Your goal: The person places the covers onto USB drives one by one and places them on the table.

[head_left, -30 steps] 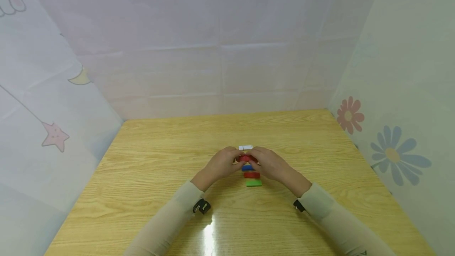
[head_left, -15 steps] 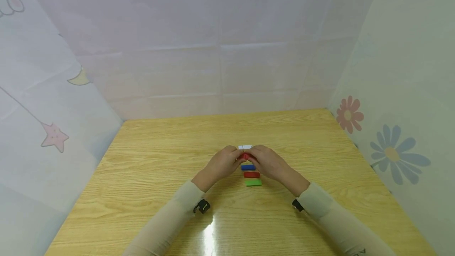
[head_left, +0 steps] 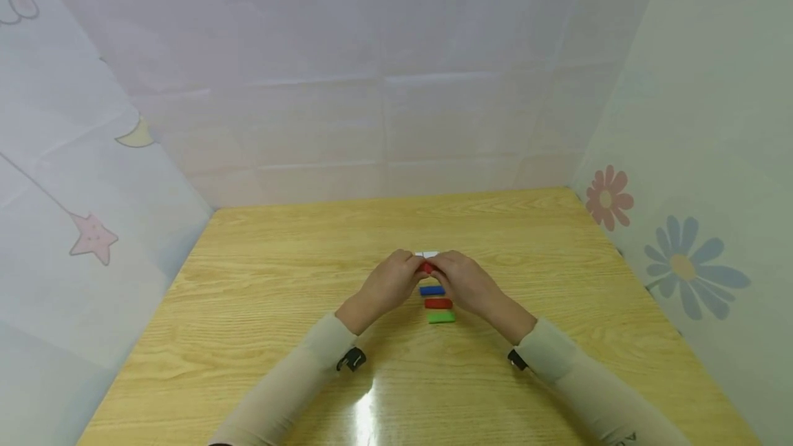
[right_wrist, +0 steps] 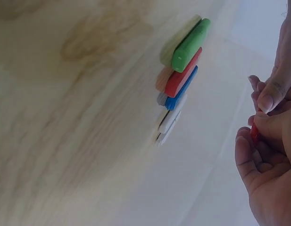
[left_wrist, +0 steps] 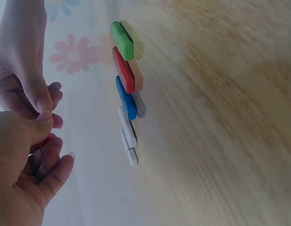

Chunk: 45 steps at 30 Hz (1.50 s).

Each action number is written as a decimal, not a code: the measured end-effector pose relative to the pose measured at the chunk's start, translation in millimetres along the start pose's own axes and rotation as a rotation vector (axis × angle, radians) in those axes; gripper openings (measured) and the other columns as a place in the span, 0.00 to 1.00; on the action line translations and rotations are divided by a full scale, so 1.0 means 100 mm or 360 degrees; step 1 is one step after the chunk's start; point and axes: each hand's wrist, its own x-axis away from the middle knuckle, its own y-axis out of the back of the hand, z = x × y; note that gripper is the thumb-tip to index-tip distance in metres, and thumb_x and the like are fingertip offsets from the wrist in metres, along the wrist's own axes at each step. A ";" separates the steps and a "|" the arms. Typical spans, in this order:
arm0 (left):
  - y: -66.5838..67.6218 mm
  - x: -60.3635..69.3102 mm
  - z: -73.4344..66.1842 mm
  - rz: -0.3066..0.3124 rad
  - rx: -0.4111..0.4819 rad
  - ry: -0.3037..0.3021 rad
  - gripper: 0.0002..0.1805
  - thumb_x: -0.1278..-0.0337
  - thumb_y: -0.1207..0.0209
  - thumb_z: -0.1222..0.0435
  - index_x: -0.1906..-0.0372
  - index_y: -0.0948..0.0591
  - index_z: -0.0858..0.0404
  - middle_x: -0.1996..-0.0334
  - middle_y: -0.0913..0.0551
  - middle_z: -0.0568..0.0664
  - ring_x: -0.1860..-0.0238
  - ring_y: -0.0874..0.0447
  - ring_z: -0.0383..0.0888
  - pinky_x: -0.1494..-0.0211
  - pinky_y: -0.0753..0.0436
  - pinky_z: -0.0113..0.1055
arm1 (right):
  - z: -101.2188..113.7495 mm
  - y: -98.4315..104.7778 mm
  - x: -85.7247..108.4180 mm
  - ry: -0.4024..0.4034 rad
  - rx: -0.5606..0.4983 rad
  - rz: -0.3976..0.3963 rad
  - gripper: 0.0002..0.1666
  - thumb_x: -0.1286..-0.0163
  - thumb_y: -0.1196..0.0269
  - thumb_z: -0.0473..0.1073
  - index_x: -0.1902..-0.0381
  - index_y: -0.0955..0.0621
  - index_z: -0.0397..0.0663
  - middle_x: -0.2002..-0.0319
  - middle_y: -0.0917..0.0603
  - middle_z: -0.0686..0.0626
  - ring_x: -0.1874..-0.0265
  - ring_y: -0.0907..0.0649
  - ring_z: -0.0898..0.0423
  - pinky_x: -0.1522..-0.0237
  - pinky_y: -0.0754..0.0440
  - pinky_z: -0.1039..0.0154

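Between both hands, a small red piece of what looks like modelling clay [head_left: 427, 268] is held up over the table, mostly covered by fingers. My left hand [head_left: 385, 288] pinches one side of it with thumb and fingers. From the other side my right hand [head_left: 473, 288] pinches it too, and the thumb tips meet in the left wrist view. Below the hands lies a row of clay bars: a green bar [left_wrist: 122, 40], a red bar [left_wrist: 123, 69], a blue bar [left_wrist: 126, 98] and a white bar [left_wrist: 127, 127]. A second white bar [left_wrist: 131, 155] at the far end shows a dividing line.
The wood-grain table [head_left: 279, 281] stretches to both sides of the row. Pale printed sheets hang behind it [head_left: 384, 122] and at the left and right sides. A light reflection shines on the table near the front.
Both hands have risen slightly and moved a little away from the body with the red clay. Less of the red piece shows between the fingers, and the blue bar is more fully visible.
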 end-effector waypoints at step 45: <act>-0.18 0.14 0.27 0.0452 0.0080 0.0370 0.24 0.26 0.43 0.52 0.34 0.23 0.60 0.44 0.18 0.52 0.43 0.21 0.48 0.42 0.18 0.39 | -0.59 0.12 0.29 -0.0516 0.0070 0.0528 0.11 0.31 0.33 0.35 0.52 0.14 0.39 0.57 0.15 0.45 0.59 0.17 0.50 0.54 0.16 0.52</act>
